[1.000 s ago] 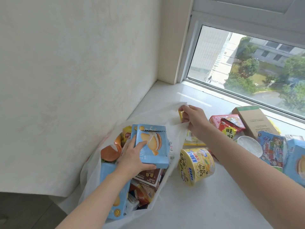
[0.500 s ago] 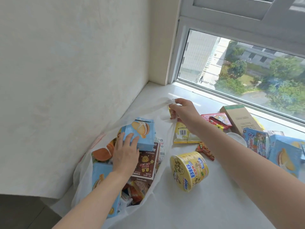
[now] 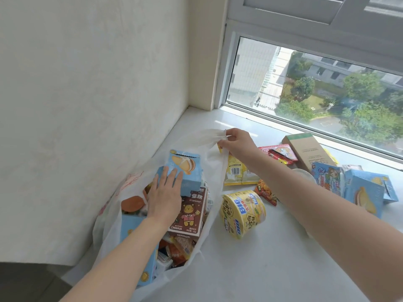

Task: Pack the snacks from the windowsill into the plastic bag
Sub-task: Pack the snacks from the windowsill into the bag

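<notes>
A white plastic bag (image 3: 209, 149) lies open on the white windowsill (image 3: 250, 269) against the left wall, full of snack packs. My left hand (image 3: 165, 192) lies flat with spread fingers on a light blue biscuit box (image 3: 185, 168) inside the bag. My right hand (image 3: 236, 141) pinches the bag's far handle and holds it up. Outside the bag lie a yellow BIG cup (image 3: 242, 214), a yellow packet (image 3: 236, 171), a small orange-red packet (image 3: 267, 192), a red packet (image 3: 279, 152), a brown carton (image 3: 307, 149) and two blue boxes (image 3: 366, 192).
In the bag I see a brown bear-print pack (image 3: 189, 212) and another blue box (image 3: 133, 234). A white round lid (image 3: 305, 174) sits behind my right forearm. The window frame (image 3: 222, 68) borders the sill at the back, the wall at the left.
My left hand pushed the blue biscuit box down into the bag and now lies flat on it. My right hand lifted the bag's handle higher.
</notes>
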